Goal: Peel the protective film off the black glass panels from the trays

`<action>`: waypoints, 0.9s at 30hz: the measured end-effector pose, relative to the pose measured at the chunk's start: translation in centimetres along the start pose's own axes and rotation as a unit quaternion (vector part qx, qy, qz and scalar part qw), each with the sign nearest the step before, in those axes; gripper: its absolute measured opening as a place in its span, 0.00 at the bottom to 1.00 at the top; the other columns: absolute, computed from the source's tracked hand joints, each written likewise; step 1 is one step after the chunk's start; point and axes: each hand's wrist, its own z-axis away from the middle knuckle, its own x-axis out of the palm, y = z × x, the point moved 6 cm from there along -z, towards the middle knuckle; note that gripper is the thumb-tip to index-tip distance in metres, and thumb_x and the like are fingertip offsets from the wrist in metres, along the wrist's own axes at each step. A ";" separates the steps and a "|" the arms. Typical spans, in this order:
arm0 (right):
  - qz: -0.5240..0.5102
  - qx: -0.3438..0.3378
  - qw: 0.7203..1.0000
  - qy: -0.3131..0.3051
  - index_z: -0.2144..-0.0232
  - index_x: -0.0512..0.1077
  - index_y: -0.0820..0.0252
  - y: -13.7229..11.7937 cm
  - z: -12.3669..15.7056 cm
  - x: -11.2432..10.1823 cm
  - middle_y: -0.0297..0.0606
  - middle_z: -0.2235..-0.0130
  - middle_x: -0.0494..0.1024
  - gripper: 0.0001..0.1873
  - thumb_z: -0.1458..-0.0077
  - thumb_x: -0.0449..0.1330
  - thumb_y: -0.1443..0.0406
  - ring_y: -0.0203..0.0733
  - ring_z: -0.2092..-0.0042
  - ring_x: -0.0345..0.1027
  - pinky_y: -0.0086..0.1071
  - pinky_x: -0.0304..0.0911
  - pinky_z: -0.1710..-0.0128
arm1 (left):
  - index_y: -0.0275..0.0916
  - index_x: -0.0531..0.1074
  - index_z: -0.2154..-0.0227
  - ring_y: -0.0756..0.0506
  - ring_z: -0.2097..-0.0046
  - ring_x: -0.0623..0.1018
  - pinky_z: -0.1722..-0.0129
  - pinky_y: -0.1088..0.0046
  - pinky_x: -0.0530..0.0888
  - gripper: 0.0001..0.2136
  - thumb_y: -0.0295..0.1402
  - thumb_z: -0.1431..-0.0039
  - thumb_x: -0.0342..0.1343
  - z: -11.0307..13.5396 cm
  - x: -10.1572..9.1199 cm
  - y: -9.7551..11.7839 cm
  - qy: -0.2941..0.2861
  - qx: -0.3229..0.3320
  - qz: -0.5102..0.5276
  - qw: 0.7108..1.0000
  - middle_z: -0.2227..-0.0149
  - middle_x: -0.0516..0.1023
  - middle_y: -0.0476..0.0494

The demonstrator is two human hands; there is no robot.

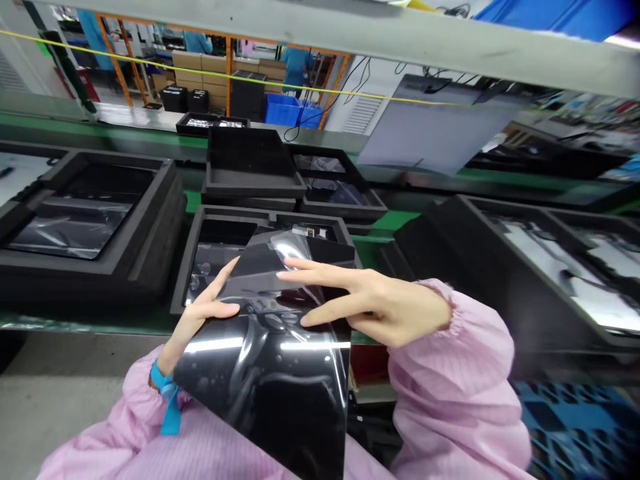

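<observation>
A glossy black display panel [300,407] under clear film is tilted in front of my body. My left hand [200,317] grips its left edge, thumb on the face; some of the fingers are hidden behind it. My right hand [370,300] reaches over from the right, its fingers stretched and apart, with the tips at the film's surface. Wrinkles and bubbles show in the clear film [295,247], which looks loose near the upper edge. Just behind the panel lies a black foam tray [183,280] with a film-covered screen in its left compartment.
Stacked foam trays with screens stand at left [160,193] and right [430,233]. Behind are an unfilled-looking foam tray [250,180] and another tray [370,210]. A grey sheet [430,127] hangs from the shelf beam [320,30]. A blue crate [575,427] sits low at right.
</observation>
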 end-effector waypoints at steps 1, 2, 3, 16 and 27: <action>-0.005 -0.007 1.000 0.015 0.57 0.75 0.60 0.0 0.0 -0.2 0.43 0.36 0.61 0.23 0.47 0.47 0.78 0.44 0.32 0.44 0.47 0.56 0.38 | 0.42 0.60 0.38 0.34 0.40 0.69 0.38 0.57 0.60 0.36 0.26 0.53 0.58 0.0 0.1 0.0 -0.007 -0.003 0.004 1.000 0.45 0.75 0.43; -0.007 -0.011 0.999 0.034 0.60 0.76 0.60 0.1 0.1 -0.4 0.43 0.37 0.63 0.18 0.44 0.49 0.76 0.45 0.33 0.47 0.46 0.57 0.38 | 0.41 0.60 0.38 0.34 0.40 0.69 0.38 0.57 0.60 0.35 0.26 0.52 0.58 -0.1 0.1 0.1 -0.008 -0.002 0.005 1.000 0.45 0.75 0.43; -0.004 -0.012 0.998 0.058 0.64 0.76 0.59 0.2 0.2 -0.5 0.43 0.38 0.65 0.13 0.42 0.52 0.73 0.45 0.34 0.50 0.46 0.58 0.39 | 0.40 0.60 0.38 0.35 0.40 0.69 0.37 0.58 0.59 0.34 0.27 0.51 0.58 -0.1 0.2 0.2 -0.002 0.003 0.006 1.000 0.45 0.75 0.43; -0.043 0.272 0.791 0.547 0.84 0.67 0.58 6.4 3.6 -0.4 0.43 0.54 0.78 0.15 0.52 0.64 0.60 0.51 0.52 0.71 0.44 0.63 0.53 | 0.44 0.54 0.37 0.37 0.39 0.68 0.38 0.55 0.61 0.35 0.29 0.48 0.59 -1.8 1.6 0.2 0.025 0.080 0.100 0.991 0.42 0.70 0.47; -0.062 0.241 0.805 0.539 0.82 0.67 0.57 8.3 2.8 -0.5 0.39 0.54 0.78 0.13 0.50 0.62 0.61 0.47 0.50 0.70 0.46 0.61 0.46 | 0.43 0.60 0.39 0.39 0.34 0.60 0.34 0.57 0.53 0.30 0.27 0.47 0.55 -3.0 0.1 1.0 0.088 0.115 0.015 0.989 0.41 0.70 0.52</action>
